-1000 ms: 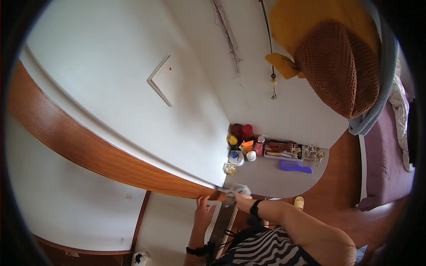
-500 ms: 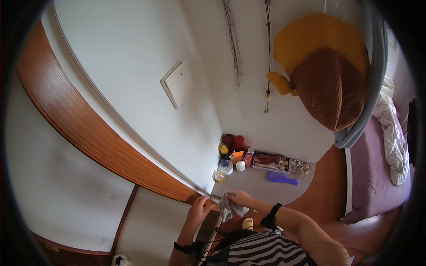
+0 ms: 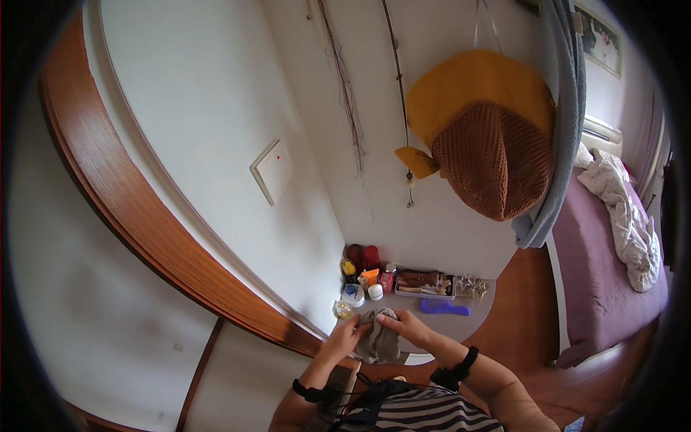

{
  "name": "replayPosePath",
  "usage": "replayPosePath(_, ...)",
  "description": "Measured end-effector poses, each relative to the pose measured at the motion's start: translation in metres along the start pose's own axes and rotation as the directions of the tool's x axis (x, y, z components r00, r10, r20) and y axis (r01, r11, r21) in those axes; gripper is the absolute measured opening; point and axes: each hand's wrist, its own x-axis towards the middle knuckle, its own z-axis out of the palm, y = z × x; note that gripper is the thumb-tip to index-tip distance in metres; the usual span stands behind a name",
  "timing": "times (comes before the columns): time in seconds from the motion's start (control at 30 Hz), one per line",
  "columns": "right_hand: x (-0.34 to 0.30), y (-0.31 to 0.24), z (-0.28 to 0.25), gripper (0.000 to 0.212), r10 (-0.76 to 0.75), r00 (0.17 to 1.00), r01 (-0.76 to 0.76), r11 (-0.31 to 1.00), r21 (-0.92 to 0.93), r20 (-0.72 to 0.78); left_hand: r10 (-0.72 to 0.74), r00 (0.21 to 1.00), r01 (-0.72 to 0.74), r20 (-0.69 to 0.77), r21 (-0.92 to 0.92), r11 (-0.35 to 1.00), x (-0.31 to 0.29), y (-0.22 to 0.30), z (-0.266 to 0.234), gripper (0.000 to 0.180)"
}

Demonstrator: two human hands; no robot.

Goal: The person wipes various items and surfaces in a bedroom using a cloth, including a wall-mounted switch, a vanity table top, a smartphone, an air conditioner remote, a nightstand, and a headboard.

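Observation:
A crumpled grey cloth (image 3: 378, 347) hangs between my two hands, in front of my striped top. My left hand (image 3: 347, 336) pinches its upper left edge. My right hand (image 3: 409, 325) grips the top right of it, with the thumb lying over the fabric. Both hands are close together, just in front of the corner shelf (image 3: 471, 325). Black bands circle both of my wrists. The fingertips behind the cloth are hidden.
On the shelf stand a purple comb (image 3: 445, 308), a tray of small items (image 3: 426, 285), a white jar (image 3: 376, 292) and several bottles. A brown knit hat (image 3: 497, 162) hangs above. The wooden door frame (image 3: 180, 252) runs at left, a purple-covered bed (image 3: 601, 266) at right.
My left hand, earlier apart from the cloth, has come to it and taken hold. The cloth is now held between both hands. The view has shifted, showing more of the bed.

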Motion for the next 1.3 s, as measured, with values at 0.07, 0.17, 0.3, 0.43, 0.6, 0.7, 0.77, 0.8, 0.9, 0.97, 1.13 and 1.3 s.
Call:
replayPosePath(0.07,-0.001,0.006,0.003,0.045,-0.036,0.998,0.033,0.998,0.051,0.048,0.045,0.994,-0.043,-0.098,0.023,0.999,-0.003,0.007,-0.005,0.021)
replayPosePath(0.17,0.006,0.018,0.014,0.041,-0.406,0.912,0.407,0.888,-0.213,0.054,0.114,0.962,-0.106,-0.248,0.045,0.993,-0.009,0.012,-0.017,0.019)
replayPosePath(0.3,0.025,0.016,0.035,0.031,-0.363,0.912,0.398,0.897,-0.192,0.191,0.218,0.919,-0.193,-0.329,0.107,0.975,-0.012,0.027,-0.045,0.026)
replayPosePath(0.43,0.042,-0.020,0.061,0.027,-0.229,0.969,0.206,0.957,0.206,0.096,0.570,0.633,-0.206,-0.524,0.595,0.776,-0.023,0.056,-0.087,0.024)
replayPosePath(0.6,0.075,-0.040,0.088,0.038,-0.763,0.589,0.803,0.589,-0.090,0.266,0.832,0.107,0.230,-0.544,0.828,0.511,-0.050,0.048,-0.141,0.025)
replayPosePath(0.7,0.088,-0.099,0.114,0.067,-0.843,0.350,0.925,0.241,-0.295,0.408,0.747,0.245,0.296,-0.618,0.781,0.549,-0.045,0.034,-0.160,0.049)
replayPosePath(0.77,0.095,-0.129,0.129,0.068,-0.866,0.289,0.930,0.152,-0.335,0.409,0.673,0.307,0.217,-0.673,0.738,0.639,-0.050,0.023,-0.159,0.053)
replayPosePath(0.8,0.098,-0.145,0.135,0.068,-0.872,0.251,0.920,0.080,-0.384,0.419,0.668,0.307,0.137,-0.677,0.727,0.673,-0.049,0.016,-0.159,0.053)
replayPosePath(0.9,0.095,-0.205,0.147,0.067,-0.922,0.173,0.885,-0.009,-0.465,0.347,0.686,0.289,0.143,-0.668,0.739,0.659,-0.041,-0.001,-0.159,0.054)
replayPosePath(0.97,0.093,-0.250,0.161,0.065,-0.979,0.079,0.895,-0.013,-0.445,0.187,0.731,0.245,0.169,-0.637,0.770,0.615,-0.039,-0.003,-0.160,0.051)
replayPosePath(1.13,0.102,-0.313,0.166,0.066,-0.949,0.213,0.925,0.272,-0.264,-0.231,0.745,0.217,0.234,-0.631,0.774,0.588,-0.030,-0.008,-0.156,0.049)
replayPosePath(1.3,0.114,-0.217,0.162,0.066,-0.949,0.308,0.846,0.308,-0.434,-0.073,0.769,0.179,0.250,-0.613,0.785,0.567,-0.035,-0.005,-0.157,0.048)
